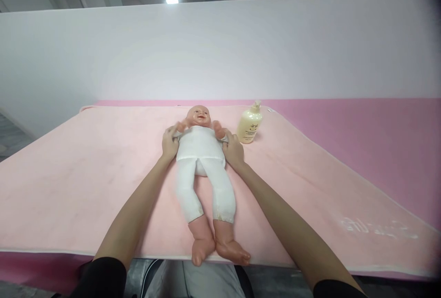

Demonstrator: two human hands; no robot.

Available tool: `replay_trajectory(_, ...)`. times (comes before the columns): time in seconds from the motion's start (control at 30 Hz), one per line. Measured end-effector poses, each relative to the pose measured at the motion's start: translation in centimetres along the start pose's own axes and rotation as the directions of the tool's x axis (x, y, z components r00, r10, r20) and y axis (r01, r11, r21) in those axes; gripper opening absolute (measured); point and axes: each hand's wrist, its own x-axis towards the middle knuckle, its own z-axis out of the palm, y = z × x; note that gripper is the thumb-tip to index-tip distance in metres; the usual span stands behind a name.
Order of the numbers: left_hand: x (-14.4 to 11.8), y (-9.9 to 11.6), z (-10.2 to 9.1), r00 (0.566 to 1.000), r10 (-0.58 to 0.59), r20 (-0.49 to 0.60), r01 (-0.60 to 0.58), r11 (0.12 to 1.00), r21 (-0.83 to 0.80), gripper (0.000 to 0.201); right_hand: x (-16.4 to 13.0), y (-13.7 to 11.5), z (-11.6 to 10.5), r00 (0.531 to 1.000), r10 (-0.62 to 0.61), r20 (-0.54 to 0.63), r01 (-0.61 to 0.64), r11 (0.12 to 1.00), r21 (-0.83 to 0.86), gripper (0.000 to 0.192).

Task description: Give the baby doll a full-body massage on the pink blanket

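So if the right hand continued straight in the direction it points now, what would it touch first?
The right hand points up along the doll, so it would likely meet the doll's raised arm first; the lotion bottle stands just to its right, probably missed.

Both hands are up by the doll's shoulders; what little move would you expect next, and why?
Probably a small tug of the white top's shoulder edges. The left hand and right hand each pinch the cloth beside the doll, which lies face up on the pink blanket. The cloth looks bunched at both armpits. The lotion bottle stands untouched, apart from the right hand.
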Motion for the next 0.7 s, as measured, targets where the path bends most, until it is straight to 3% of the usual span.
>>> replay_trajectory(0.1, 0.0, 0.6, 0.2, 0.989, 0.102, 0.109, -0.115, 0.986, 0.117, 0.066, -0.3, -0.6, -0.3, 0.997, -0.049, 0.057, 0.06, 0.979, -0.197, 0.054)
replay_trajectory(0.27, -0.1, 1.0, 0.1, 0.992, 0.084, 0.097, -0.091, 0.993, 0.07, 0.064, -0.3, -0.5, -0.1, 0.997, -0.059, 0.055, 0.07, 0.967, -0.244, 0.052)
replay_trajectory(0.4, -0.1, 1.2, -0.1, 0.996, 0.053, 0.078, -0.054, 0.999, 0.007, 0.066, -0.4, -0.6, -0.5, 1.0, -0.016, 0.022, 0.019, 0.988, -0.152, 0.054)
replay_trajectory(0.53, -0.2, 1.1, -0.2, 1.0, 0.006, 0.018, -0.005, 0.998, -0.062, 0.07, -0.6, -0.9, -1.1, 0.999, 0.011, -0.036, -0.009, 0.999, 0.052, 0.054)
replay_trajectory(0.7, -0.2, 0.2, -0.1, 0.982, -0.168, -0.091, 0.148, 0.97, -0.191, 0.062, -0.4, -0.3, -0.7, 0.987, 0.104, -0.123, -0.077, 0.975, 0.208, 0.049)
